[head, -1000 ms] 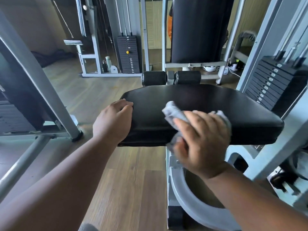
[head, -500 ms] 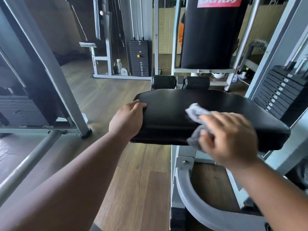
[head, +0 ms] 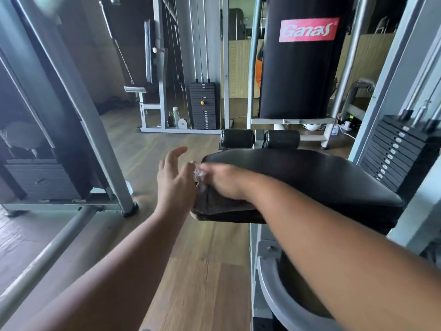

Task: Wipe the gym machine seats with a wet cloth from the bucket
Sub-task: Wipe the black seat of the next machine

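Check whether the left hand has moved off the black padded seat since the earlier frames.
Yes. The left hand has lifted off the left edge of the black padded seat and now hangs open just left of it, above the floor.

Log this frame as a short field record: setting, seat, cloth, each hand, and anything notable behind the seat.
setting: gym with a wooden floor
seat: black padded seat, top facing up, on a grey machine frame
cloth: grey cloth at the seat's left edge, mostly hidden by the hand and blurred
right hand: right hand grips the cloth on the seat's left end, arm crossing over the seat
left hand: left hand beside the seat's left edge, fingers straight, holding nothing
behind seat: two black roller pads; a black bag with a red label
bucket: not in view
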`<action>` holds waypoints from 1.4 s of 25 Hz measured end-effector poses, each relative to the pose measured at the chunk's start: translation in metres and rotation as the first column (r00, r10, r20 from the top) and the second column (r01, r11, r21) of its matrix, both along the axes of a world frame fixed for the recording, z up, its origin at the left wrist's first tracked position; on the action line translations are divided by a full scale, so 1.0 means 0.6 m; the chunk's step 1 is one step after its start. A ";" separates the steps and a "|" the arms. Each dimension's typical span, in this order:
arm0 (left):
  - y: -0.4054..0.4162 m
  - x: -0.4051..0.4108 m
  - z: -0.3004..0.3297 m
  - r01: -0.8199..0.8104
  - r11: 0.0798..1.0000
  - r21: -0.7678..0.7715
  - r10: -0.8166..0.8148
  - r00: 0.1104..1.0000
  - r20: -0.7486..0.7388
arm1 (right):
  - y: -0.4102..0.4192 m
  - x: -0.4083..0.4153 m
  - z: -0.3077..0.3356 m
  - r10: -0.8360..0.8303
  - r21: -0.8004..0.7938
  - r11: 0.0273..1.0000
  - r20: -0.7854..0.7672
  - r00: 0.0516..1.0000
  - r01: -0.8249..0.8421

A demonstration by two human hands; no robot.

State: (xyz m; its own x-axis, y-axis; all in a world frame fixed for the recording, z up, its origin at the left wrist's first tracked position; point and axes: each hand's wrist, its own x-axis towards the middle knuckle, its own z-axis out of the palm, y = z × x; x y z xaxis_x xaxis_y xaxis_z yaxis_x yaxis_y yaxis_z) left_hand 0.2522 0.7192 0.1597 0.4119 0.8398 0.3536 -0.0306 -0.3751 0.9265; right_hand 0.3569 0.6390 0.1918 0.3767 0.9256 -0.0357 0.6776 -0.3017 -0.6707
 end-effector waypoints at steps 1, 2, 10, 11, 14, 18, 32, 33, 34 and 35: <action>-0.008 -0.009 -0.003 -0.032 0.968 0.250 0.055 0.995 -0.085 | -0.025 0.021 0.008 -0.025 0.129 0.991 -0.094 0.995 0.038; -0.021 -0.013 0.000 0.025 0.905 0.425 0.070 0.976 -0.205 | -0.053 0.044 0.013 -0.092 0.224 0.968 -0.104 0.990 0.114; -0.051 0.117 0.019 0.609 0.708 0.359 0.227 0.286 -0.931 | -0.217 0.156 -0.028 -0.371 -0.160 0.879 0.361 0.856 0.449; -0.072 0.137 0.019 0.702 0.605 0.375 0.258 0.273 -0.927 | -0.217 0.160 -0.037 -0.412 -0.084 0.883 0.331 0.849 0.461; -0.103 0.214 0.031 0.825 0.476 0.304 0.034 0.328 -0.944 | -0.215 0.171 -0.047 -0.542 0.082 0.831 0.343 0.767 0.551; -0.020 0.308 0.029 0.912 0.363 0.192 0.041 0.190 -0.981 | -0.214 0.179 -0.048 -0.541 0.061 0.815 0.437 0.719 0.577; -0.010 0.366 0.017 0.876 0.405 0.261 0.155 0.216 -0.964 | -0.216 0.173 -0.054 -0.519 0.079 0.825 0.497 0.696 0.559; -0.034 0.375 0.014 0.906 0.330 0.265 0.142 0.230 -0.963 | -0.217 0.173 -0.052 -0.521 0.089 0.827 0.494 0.696 0.555; -0.053 0.382 0.014 0.919 0.304 0.250 0.091 0.233 -0.968 | -0.218 0.175 -0.051 -0.526 0.102 0.826 0.491 0.694 0.554; -0.065 0.385 0.016 0.910 0.350 0.222 0.036 0.224 -0.974 | -0.217 0.175 -0.051 -0.533 0.114 0.824 0.489 0.690 0.556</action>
